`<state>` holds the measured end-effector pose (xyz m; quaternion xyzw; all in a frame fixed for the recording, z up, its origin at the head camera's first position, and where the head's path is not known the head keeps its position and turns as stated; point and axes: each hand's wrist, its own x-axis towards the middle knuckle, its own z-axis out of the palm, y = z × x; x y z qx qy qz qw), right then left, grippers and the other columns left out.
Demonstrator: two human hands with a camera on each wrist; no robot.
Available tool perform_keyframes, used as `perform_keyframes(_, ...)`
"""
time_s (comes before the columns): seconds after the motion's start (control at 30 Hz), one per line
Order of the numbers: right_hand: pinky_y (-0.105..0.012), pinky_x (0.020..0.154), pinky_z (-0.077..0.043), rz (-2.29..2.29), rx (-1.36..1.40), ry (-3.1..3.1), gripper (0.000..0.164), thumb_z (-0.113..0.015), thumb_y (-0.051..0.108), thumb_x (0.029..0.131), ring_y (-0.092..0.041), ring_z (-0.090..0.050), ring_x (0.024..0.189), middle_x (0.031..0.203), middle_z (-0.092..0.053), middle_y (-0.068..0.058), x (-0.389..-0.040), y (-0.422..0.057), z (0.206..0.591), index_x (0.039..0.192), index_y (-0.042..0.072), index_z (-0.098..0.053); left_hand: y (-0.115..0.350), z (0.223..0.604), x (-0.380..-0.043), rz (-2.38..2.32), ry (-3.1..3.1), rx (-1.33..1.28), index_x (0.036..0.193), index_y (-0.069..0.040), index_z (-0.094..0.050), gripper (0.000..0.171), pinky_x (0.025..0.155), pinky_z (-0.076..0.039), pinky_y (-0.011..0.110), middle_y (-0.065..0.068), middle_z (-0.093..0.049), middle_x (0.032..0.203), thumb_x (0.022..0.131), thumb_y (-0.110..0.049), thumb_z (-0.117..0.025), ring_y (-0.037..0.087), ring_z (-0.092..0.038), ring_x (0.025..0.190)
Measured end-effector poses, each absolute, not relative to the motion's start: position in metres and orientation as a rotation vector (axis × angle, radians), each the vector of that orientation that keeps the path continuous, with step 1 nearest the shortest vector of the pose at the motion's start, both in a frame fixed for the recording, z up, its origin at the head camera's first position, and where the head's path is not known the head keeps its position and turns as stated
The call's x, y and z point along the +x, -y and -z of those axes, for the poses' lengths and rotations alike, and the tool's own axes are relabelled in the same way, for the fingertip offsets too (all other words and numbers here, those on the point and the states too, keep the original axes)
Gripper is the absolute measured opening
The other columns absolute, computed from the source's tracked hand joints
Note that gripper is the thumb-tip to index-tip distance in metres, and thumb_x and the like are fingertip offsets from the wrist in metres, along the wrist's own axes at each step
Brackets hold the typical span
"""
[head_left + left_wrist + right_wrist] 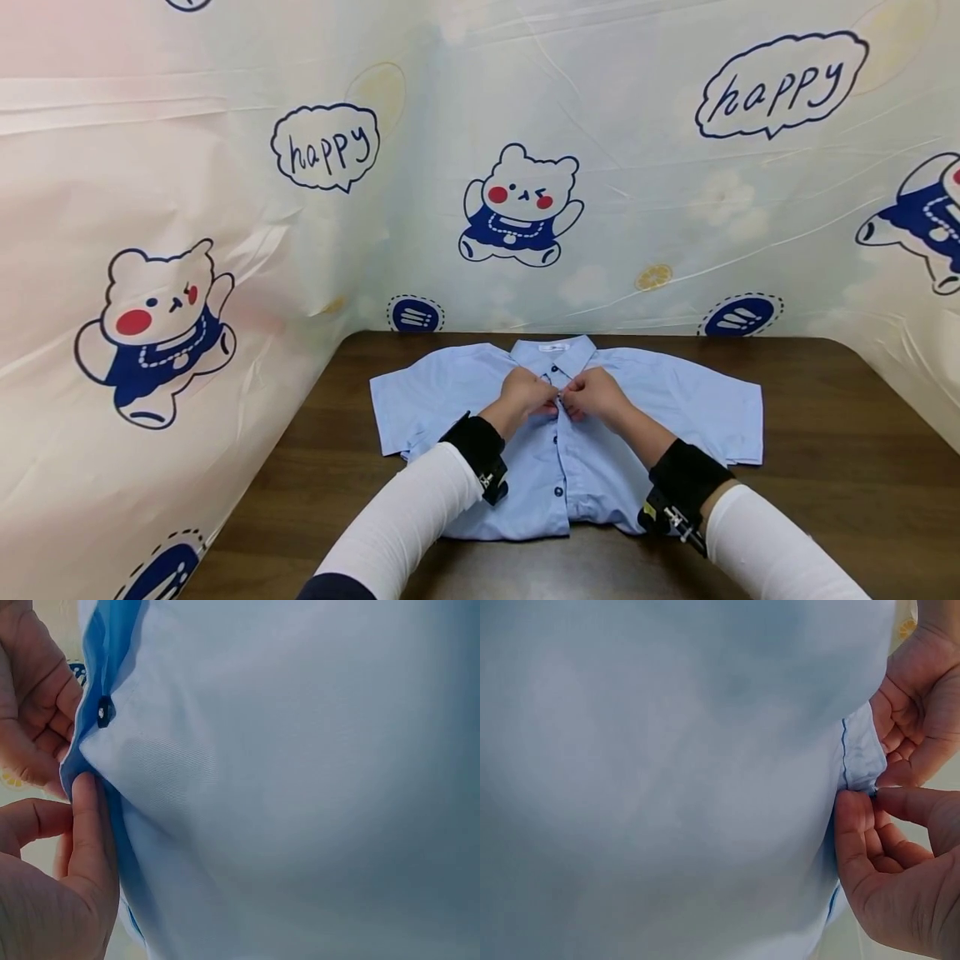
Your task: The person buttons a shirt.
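Note:
A light-blue short-sleeved shirt [465,383] lies spread on the table, its collar away from me and dark buttons running down the front. Just below the collar, both hands meet at the front edges. My left hand [527,392] pinches the shirt's edge between thumb and fingers. Close beside it, my right hand [597,395] pinches the front strip, thumb and fingertips at its rim in the right wrist view. One dark button [105,712] shows near the fingers in the left wrist view. Lower down the front, another button [558,492] sits on the strip.
The dark brown wooden table [300,500] extends around the shirt. A pale printed curtain [637,208] with cartoon bears hangs behind and along the sides. Each wrist wears a black strap with a small camera, over white sleeves [412,508].

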<state>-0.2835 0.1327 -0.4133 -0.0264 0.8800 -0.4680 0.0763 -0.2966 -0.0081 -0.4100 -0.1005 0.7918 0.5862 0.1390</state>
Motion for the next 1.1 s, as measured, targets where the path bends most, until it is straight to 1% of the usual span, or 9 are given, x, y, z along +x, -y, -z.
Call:
perform_keyframes(0.13,-0.027,0.058,-0.055,1.394,-0.042,-2.61,0.013,-0.063,0.001,0.09,-0.016,-0.065,0.06,0.073,-0.065,-0.007,-0.285,-0.133,0.413,0.082,-0.004,-0.071,0.008,0.41,-0.298,-1.69,-2.301,-0.276,0.078,0.001,-0.062,0.011,0.059,-0.056,0.025,0.011,-0.064,0.079,0.084,0.0,-0.071,0.012,-0.064,0.052)
perform_keyframes(0.23,-0.028,0.06,-0.055,1.394,-0.03,-2.569,0.015,-0.061,0.002,0.093,-0.016,-0.063,0.063,0.076,-0.064,-0.009,-0.286,-0.134,0.41,0.082,-0.004,-0.069,0.007,0.409,-0.298,-1.691,-2.3,-0.251,0.081,0.003,-0.066,0.006,0.06,-0.056,0.026,0.011,-0.064,0.083,0.084,0.002,-0.07,0.012,-0.064,0.053)
perform_keyframes(0.43,-0.028,0.064,-0.054,1.412,-0.002,-2.467,0.019,-0.053,0.003,0.098,-0.017,-0.059,0.067,0.081,-0.061,-0.011,-0.288,-0.138,0.409,0.089,-0.007,-0.067,0.007,0.406,-0.297,-1.621,-2.353,-0.199,0.084,0.002,-0.069,0.005,0.06,-0.056,0.026,0.01,-0.062,0.087,0.083,0.007,-0.067,0.014,-0.064,0.056)
perform_keyframes(0.53,-0.028,0.063,-0.053,1.448,0.036,-2.407,0.02,-0.051,0.003,0.098,-0.018,-0.058,0.066,0.079,-0.06,-0.01,-0.289,-0.138,0.411,0.093,-0.008,-0.067,0.006,0.406,-0.297,-1.571,-2.406,-0.196,0.085,0.002,-0.069,0.005,0.058,-0.055,0.025,0.009,-0.061,0.088,0.082,0.006,-0.069,0.014,-0.064,0.058)
perform_keyframes(0.7,-0.028,0.062,-0.053,1.474,0.019,-2.368,0.02,-0.051,0.003,0.098,-0.017,-0.057,0.064,0.075,-0.059,-0.009,-0.287,-0.139,0.413,0.09,-0.008,-0.066,0.008,0.411,-0.295,-1.561,-2.428,-0.17,0.086,0.001,-0.068,0.008,0.056,-0.055,0.024,0.008,-0.061,0.085,0.082,0.007,-0.072,0.016,-0.064,0.06)
perform_keyframes(0.83,-0.028,0.062,-0.052,1.387,-0.11,-2.495,0.014,-0.059,0.003,0.094,-0.016,-0.058,0.065,0.075,-0.061,-0.007,-0.282,-0.144,0.413,0.089,-0.006,-0.068,0.028,0.414,-0.298,-1.375,-2.564,0.088,0.084,-0.002,-0.071,0.007,0.063,-0.055,0.026,0.005,-0.066,0.08,0.08,-0.001,-0.076,0.016,-0.067,0.064)
perform_keyframes(0.97,-0.032,0.067,-0.049,1.039,-0.361,-2.754,0.006,-0.067,0.007,0.089,-0.016,-0.056,0.071,0.079,-0.062,-0.003,-0.27,-0.161,0.405,0.091,0.001,-0.068,0.068,0.413,-0.304,-0.891,-2.848,0.506,0.079,-0.011,-0.071,0.012,0.068,-0.05,0.026,-0.002,-0.065,0.074,0.074,-0.013,-0.082,0.012,-0.061,0.069)
perform_keyframes(1.03,-0.036,0.07,-0.05,0.843,-0.495,-2.845,0.007,-0.069,0.009,0.087,-0.018,-0.057,0.075,0.081,-0.063,-0.003,-0.26,-0.174,0.4,0.091,0.003,-0.068,0.086,0.406,-0.298,-0.638,-2.919,0.596,0.081,-0.012,-0.071,0.016,0.072,-0.048,0.029,-0.003,-0.063,0.077,0.074,-0.019,-0.083,0.014,-0.058,0.075)
perform_keyframes(1.1,-0.041,0.073,-0.05,0.675,-0.589,-2.896,0.013,-0.073,0.012,0.085,-0.021,-0.059,0.08,0.084,-0.064,-0.004,-0.248,-0.188,0.395,0.092,0.003,-0.068,0.101,0.402,-0.287,-0.44,-2.937,0.644,0.086,-0.012,-0.072,0.024,0.076,-0.049,0.033,-0.001,-0.064,0.081,0.073,-0.027,-0.085,0.017,-0.059,0.081)
